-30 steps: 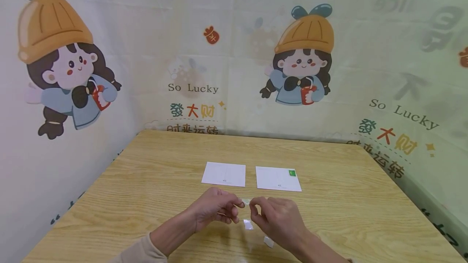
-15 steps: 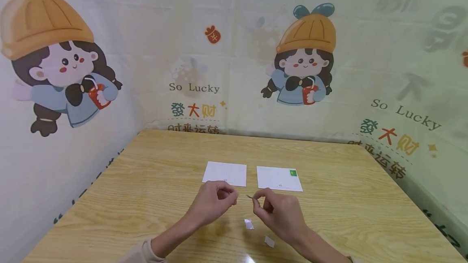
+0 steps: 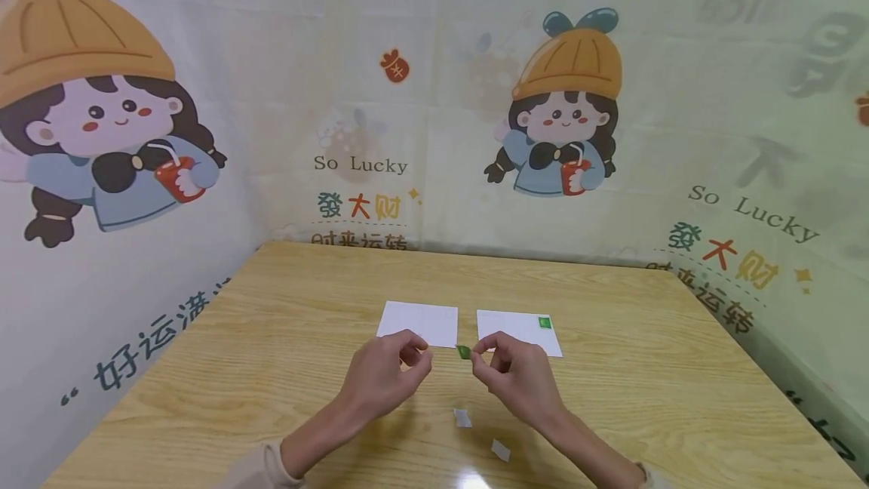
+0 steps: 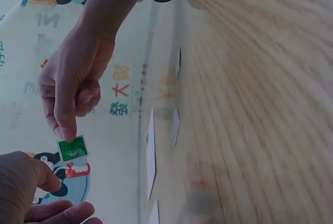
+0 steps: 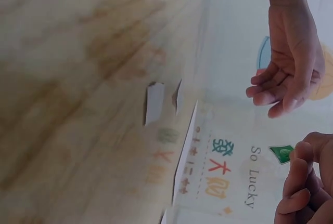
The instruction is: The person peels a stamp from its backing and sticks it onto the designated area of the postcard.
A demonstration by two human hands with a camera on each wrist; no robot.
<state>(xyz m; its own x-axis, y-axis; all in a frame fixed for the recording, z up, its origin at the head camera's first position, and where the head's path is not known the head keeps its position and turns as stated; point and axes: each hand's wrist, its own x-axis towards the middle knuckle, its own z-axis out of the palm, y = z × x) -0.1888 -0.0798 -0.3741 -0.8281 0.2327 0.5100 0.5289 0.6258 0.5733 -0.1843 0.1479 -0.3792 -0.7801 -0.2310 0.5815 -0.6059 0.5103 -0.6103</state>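
Note:
Between thumb and index finger, my right hand (image 3: 519,377) pinches a small green stamp (image 3: 465,352) by its edge. The stamp is held above the table, and its green face with a pale border (image 4: 73,149) shows in the left wrist view. To its left, apart from it, my left hand (image 3: 382,370) hovers with loosely bent fingers and nothing visible in them. Beyond the hands lie two white cards. The left card (image 3: 417,317) is plain apart from faint print, its near edge partly covered by my left hand. On the right card (image 3: 509,323), a green stamp (image 3: 545,322) sits at the upper right corner.
Two small whitish paper scraps, one (image 3: 462,418) farther and one (image 3: 500,450) nearer, lie on the wooden table (image 3: 285,338) below the hands. A printed cloth (image 3: 434,96) hangs behind the table and along its sides.
My left fingers have come away from the small piece between the hands, leaving it in my right hand. Both hands have moved slightly forward, and the stamp has turned to show its green face.

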